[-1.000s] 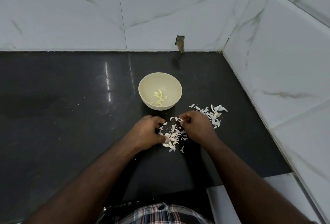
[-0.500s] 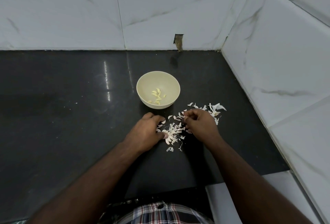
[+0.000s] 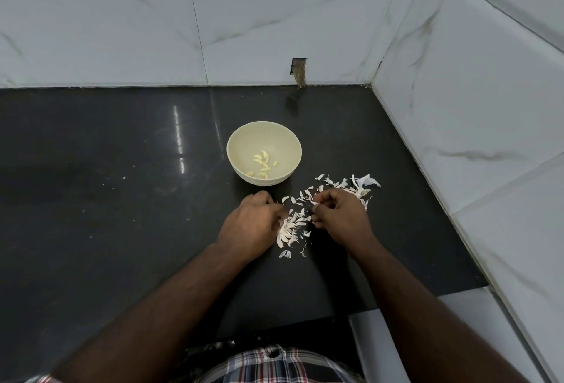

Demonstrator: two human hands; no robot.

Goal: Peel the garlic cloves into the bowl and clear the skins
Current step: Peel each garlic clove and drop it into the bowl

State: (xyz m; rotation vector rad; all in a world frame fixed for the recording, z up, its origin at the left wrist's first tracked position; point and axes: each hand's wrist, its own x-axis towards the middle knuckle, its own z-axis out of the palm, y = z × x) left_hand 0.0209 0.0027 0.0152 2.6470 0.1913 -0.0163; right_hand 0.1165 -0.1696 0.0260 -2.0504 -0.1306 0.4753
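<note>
A cream bowl (image 3: 241,144) stands on the black counter (image 3: 106,199) and holds several peeled garlic cloves (image 3: 263,164). Just in front of it, my left hand (image 3: 248,225) lies knuckles up, its curled fingers closed on a fanned pile of garlic skins (image 3: 290,228). My right hand (image 3: 340,219) is a little to the right of the pile, fingers curled, pinching a small white skin at its fingertips. More loose skins (image 3: 361,184) lie scattered behind the right hand.
White marble-look tiled walls (image 3: 457,108) close off the counter at the back and right, forming a corner. A small dark notch (image 3: 298,69) is cut in the back wall. The counter's front edge steps down to a pale ledge (image 3: 396,337) at lower right.
The skins between my hands have been drawn into a tighter pile against my left fingers. Both hands stay in nearly the same spot in front of the bowl.
</note>
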